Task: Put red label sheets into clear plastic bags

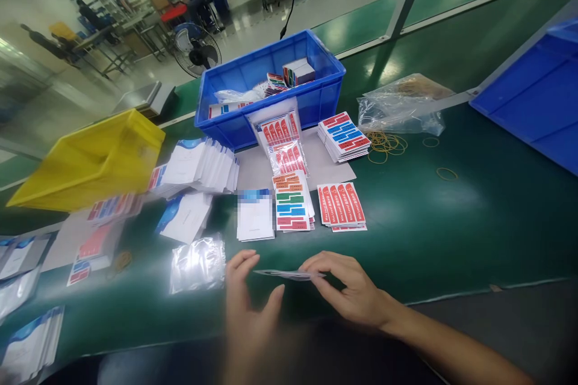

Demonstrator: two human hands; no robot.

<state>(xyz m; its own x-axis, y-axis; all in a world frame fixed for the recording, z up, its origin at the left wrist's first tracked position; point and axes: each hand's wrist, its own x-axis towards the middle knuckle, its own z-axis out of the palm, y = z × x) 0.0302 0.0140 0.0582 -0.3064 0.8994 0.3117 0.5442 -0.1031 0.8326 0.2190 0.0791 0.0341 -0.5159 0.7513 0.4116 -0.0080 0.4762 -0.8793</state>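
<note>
My right hand (345, 283) pinches the right end of a thin stack of sheets (284, 275), seen almost edge-on, so its printed face is hidden. At its left end is my left hand (248, 295), thumb and fingers spread apart and not closed on the sheets. Just beyond lie a pile of white booklets with a blue top (255, 219), a stack of multicoloured sticker sheets (291, 204) and a stack of red sticker sheets (342, 206). Clear plastic bags (197, 264) rest left of my left hand.
A blue crate (271, 90) holding card bundles stands at the back. Left of it are a yellow bin (99, 156) and piled booklets (194, 165). Rubber bands (383, 143) lie near a stack of red and blue sheets (344, 135). Another blue crate (537, 90) is far right.
</note>
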